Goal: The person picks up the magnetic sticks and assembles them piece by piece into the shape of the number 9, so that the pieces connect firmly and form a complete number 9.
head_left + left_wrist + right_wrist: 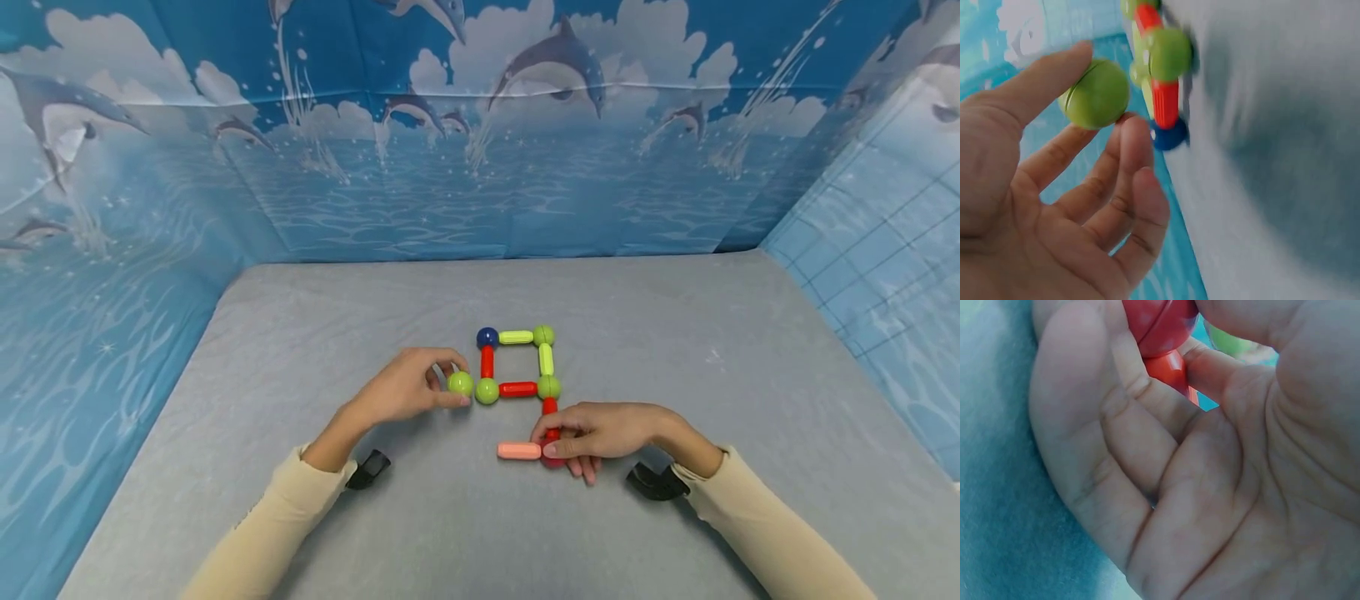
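Note:
My left hand (411,385) pinches a loose green ball (460,383) between thumb and fingers; the left wrist view shows this ball (1096,94) up close. Just right of it lies a square of toy rods and balls, with a blue ball (487,337), green balls (487,391), red rods (518,389) and yellow-green rods (516,337). From its near right corner a red rod (550,406) leads to a red ball (553,460), which carries a pink rod (518,451) pointing left. My right hand (607,431) holds that red ball, partly covering it and its red rod.
The pieces lie on a grey cloth-covered table (315,308). A blue curtain (450,200) printed with dolphins hangs behind and at the sides. Dark straps (657,482) show at both wrists, below beige sleeves (765,517).

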`<state>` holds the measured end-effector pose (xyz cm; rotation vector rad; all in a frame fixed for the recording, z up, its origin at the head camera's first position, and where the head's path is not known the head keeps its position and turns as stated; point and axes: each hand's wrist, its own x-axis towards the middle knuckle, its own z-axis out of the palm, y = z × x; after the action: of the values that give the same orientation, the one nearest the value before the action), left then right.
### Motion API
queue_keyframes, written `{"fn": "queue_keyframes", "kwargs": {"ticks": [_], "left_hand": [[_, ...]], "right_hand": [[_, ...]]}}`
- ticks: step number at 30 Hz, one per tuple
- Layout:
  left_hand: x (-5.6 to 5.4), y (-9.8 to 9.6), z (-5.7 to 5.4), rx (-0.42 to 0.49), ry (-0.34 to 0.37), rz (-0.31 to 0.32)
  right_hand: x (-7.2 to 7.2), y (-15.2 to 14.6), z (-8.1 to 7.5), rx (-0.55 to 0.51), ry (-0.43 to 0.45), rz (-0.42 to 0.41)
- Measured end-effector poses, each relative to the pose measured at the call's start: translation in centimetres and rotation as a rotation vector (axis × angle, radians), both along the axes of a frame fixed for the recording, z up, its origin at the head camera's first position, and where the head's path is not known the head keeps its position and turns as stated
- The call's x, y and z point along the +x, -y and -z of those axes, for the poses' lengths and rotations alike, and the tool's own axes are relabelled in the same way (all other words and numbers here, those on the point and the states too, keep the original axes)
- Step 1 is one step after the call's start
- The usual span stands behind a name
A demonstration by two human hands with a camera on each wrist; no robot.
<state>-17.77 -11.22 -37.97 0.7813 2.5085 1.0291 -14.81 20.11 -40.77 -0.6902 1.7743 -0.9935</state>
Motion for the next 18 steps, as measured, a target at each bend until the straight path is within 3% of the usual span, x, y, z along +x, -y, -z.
{"fn": "queue_keyframes", "kwargs": {"ticks": [4,8,12,18], "left_hand": [[2.3,-0.7,0.6,-0.051,-0.025,0.061],[3.9,-1.3,1.5,-0.12,-0.061,0.087],[4.7,-1.7,2.1,-0.156,-0.07,0.089],[5.1,-2.3,2.5,-0.146,-0.058,0.103]], "right_hand": [[0.0,0.0,0.1,-0.001,0.0,0.005],[0.0,0.1,0.2,-0.007,0.004,0.003],[0.0,0.1,0.2,-0.007,0.003,0.002],[-0.1,0.1,0.2,-0.005,-0.006,0.005]]}}
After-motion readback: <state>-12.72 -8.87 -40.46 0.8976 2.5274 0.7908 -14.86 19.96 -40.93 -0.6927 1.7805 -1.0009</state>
